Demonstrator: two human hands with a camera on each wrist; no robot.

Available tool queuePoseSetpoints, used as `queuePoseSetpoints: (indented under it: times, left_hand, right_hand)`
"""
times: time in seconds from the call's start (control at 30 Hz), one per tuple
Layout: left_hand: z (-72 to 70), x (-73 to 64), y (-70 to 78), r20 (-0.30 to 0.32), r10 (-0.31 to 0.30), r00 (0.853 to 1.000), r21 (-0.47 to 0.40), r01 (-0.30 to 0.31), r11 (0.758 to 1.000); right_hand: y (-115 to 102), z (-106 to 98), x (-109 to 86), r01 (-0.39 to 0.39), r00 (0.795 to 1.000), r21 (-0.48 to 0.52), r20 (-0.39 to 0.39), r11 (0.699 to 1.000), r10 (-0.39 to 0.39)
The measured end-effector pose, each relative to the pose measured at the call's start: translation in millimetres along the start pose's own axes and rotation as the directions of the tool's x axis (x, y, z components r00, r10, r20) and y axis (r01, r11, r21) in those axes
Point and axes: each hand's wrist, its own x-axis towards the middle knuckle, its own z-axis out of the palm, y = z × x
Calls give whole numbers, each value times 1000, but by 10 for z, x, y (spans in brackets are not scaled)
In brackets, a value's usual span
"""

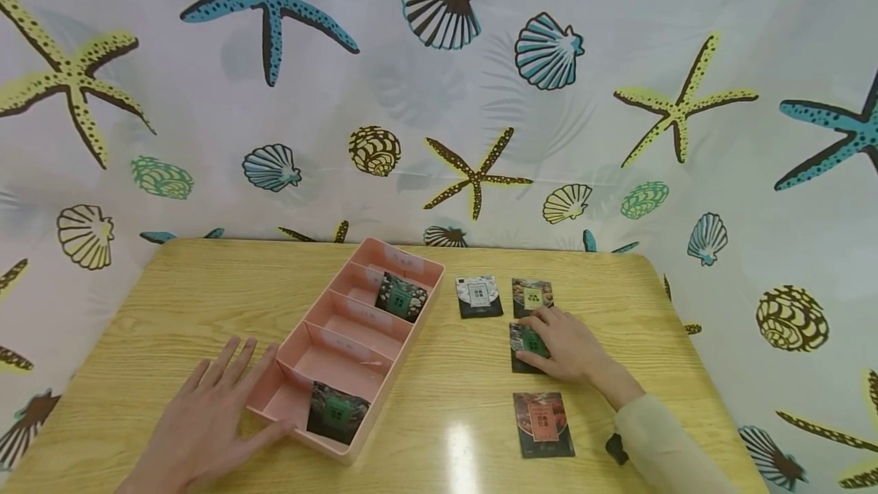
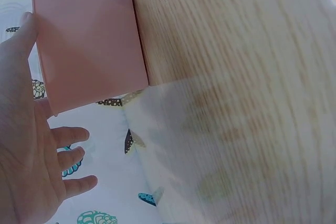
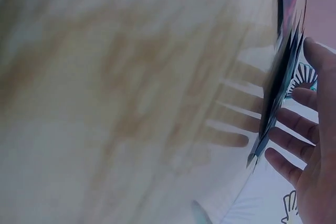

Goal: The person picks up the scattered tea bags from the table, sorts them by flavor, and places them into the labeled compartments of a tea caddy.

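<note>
A pink divided box (image 1: 393, 387) lies at a slant on the wooden table. My left hand (image 1: 206, 410) is spread at its near left corner, thumb and index finger at the walls. The left wrist view shows the box's plain pink side (image 2: 89, 35) beside the thumb. On the right, my right hand (image 1: 572, 345) lies over a dark packet with a green label (image 1: 523, 345), its thumb by the near part. In the right wrist view its fingers reach straight to the thin edge of the packets (image 3: 281, 85).
Near the right hand lie a white-topped packet (image 1: 479, 297), a yellow-labelled one (image 1: 531, 294) and a red-labelled one (image 1: 543, 424). Green-labelled packets stand in the second compartment (image 1: 401, 297) and nearest compartment (image 1: 338, 412). A small black object (image 1: 616, 448) is by the right sleeve.
</note>
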Motion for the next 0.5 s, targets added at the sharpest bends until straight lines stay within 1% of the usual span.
queuePoseSetpoints:
  times: [0.27,0.5]
  left_hand:
    - [-6,0,1,2,1,1000,4,-1,1000]
    - [5,-3,-1,-4,6,1000,2,-6,1000]
  right_hand:
    - [8,-8,-5,4,1000,-26,24,1000,-3]
    - [22,9,3,-5,999,-28,41,1000,6]
